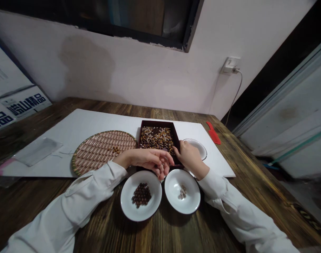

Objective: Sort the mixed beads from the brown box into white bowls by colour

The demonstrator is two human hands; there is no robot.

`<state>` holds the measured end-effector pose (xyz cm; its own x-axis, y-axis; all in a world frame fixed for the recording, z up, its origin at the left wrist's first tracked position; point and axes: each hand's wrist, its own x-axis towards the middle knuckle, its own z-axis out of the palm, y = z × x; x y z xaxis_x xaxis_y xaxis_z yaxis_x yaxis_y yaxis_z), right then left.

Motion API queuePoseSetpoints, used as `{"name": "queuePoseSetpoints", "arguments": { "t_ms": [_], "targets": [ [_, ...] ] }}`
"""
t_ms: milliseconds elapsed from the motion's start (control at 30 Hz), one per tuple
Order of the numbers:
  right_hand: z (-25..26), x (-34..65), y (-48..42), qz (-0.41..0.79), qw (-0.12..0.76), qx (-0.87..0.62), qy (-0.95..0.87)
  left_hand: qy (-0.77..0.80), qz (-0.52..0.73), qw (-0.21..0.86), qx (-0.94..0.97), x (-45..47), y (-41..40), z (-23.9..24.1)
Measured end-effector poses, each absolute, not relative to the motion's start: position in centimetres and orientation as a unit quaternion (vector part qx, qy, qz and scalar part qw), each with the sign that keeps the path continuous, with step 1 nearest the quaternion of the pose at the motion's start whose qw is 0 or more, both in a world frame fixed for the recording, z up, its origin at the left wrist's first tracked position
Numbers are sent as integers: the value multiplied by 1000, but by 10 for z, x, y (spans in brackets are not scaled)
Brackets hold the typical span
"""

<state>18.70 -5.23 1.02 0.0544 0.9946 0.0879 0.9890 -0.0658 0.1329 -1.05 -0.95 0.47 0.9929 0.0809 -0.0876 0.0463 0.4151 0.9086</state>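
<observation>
My left hand (pixel 154 161) hovers over the near edge of the dark red box, above the gap between two white bowls. Its fingers are loosely curled and a little apart, with nothing visible in them. At the box's right wall is my right hand (pixel 188 154), its thumb over the inner side and its fingers around the outside, gripping it. The open box (pixel 158 123) holds many mixed beads (pixel 156 137) in brown, yellow and pale tones. The left bowl (pixel 126 207) contains dark brown beads (pixel 141 195). A few whitish beads (pixel 182 192) lie in the right bowl (pixel 193 202).
A round woven tray (pixel 92 151) with a few yellow-brown beads stands left of the box. Behind my right hand is another white bowl (pixel 198 147). A clear plastic bag (pixel 38 151) lies on the white board (pixel 78 121). A red brush-like tool (pixel 213 133) rests at the right.
</observation>
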Motion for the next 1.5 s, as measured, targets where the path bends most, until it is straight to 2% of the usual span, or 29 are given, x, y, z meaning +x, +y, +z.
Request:
{"name": "queuePoseSetpoints", "arguments": {
  "t_ms": [733,1500],
  "targets": [
    [10,187,-53,83,16,726,683,3,22,844,536,-10,-8,-2],
    [9,188,-53,87,14,727,681,41,18,840,540,-11,-9,3]
  ]
}}
